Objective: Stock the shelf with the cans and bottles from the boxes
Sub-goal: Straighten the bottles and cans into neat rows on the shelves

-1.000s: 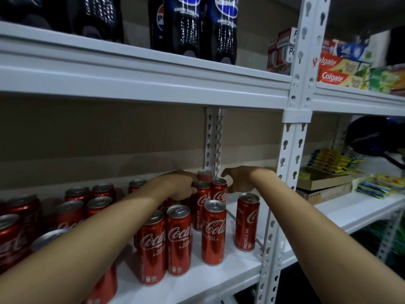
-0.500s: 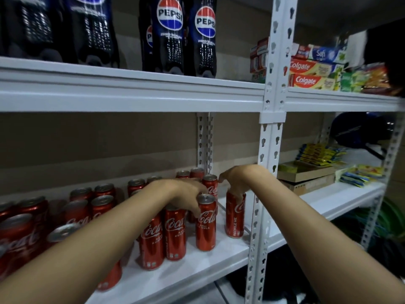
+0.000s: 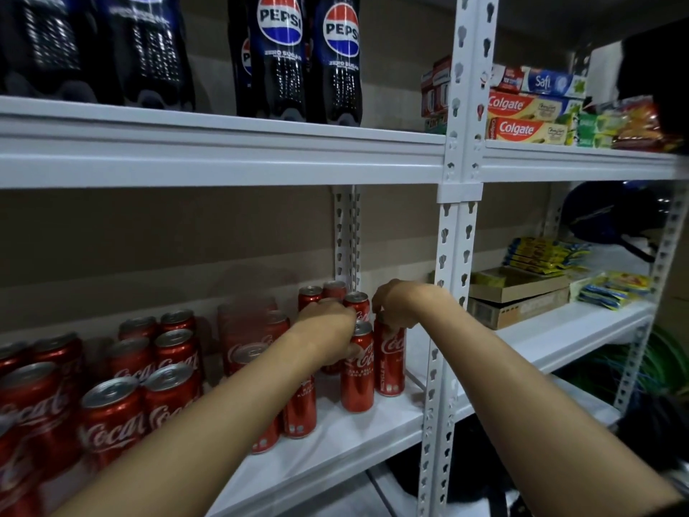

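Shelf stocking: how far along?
Done: many Coca-Cola cans stand on the middle shelf, and Pepsi bottles fill the shelf above. In hand: the right hand grips the top of the rightmost slim can; the left hand rests among neighbouring cans. Left: the boxes are out of view, so the remainder is unknown.

Two bare forearms run back from the left hand [image 3: 328, 326] and right hand [image 3: 397, 305]; no sleeves, rings or watch show.

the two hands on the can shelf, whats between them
In the head view, two slim Coca-Cola cans show between the left hand and the right hand: a back can and a front can. The right hand grips a third can.
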